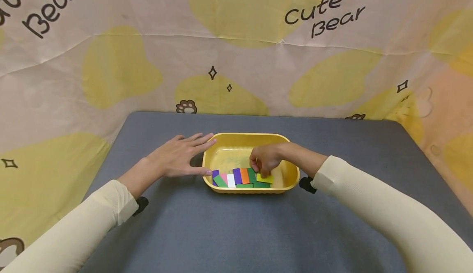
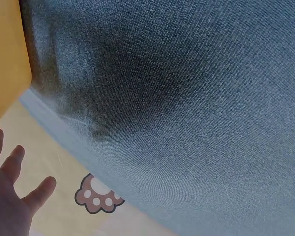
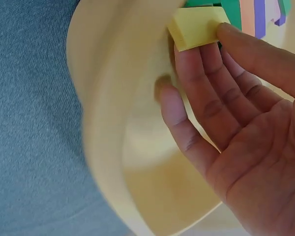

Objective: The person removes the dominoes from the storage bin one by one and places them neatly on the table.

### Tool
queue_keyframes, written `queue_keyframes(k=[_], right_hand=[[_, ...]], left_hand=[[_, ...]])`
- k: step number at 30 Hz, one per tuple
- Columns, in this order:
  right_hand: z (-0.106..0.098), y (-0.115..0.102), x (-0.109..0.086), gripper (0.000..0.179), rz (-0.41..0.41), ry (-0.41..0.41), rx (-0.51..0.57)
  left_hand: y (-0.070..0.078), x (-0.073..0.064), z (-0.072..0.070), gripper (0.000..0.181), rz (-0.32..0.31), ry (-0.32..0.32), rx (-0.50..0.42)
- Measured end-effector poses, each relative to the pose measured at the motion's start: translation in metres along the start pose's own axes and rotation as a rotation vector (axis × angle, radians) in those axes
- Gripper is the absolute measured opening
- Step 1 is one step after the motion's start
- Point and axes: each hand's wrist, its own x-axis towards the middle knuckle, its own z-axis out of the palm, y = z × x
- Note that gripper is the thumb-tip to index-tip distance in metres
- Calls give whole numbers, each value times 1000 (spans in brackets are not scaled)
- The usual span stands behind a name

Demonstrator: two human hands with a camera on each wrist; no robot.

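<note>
From right wrist only, palm (image 3: pixel 270 167) shows: hand (image 3: pixel 255 128) pinches yellow block (image 3: pixel 199 27).

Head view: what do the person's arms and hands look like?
The left sleeve and right sleeve are plain cream, each ending in a cuff short of the hand. The left hand and right hand are gloveless. A small black piece shows by each cuff, too indistinct to identify.
</note>
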Motion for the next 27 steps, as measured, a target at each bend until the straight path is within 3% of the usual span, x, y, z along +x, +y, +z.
queue_keyframes(k=[7,15,27], right_hand=[[-10,8,-12,11,-102,70,-27],[-24,14,-33,13,-74,190,12],[-32,32,-53,20,-125,337,111]], left_hand=[[-1,0,1,98,1,4,5],[0,0,1,99,8,12,7],[0,1,1,100,-1,-1,-2]])
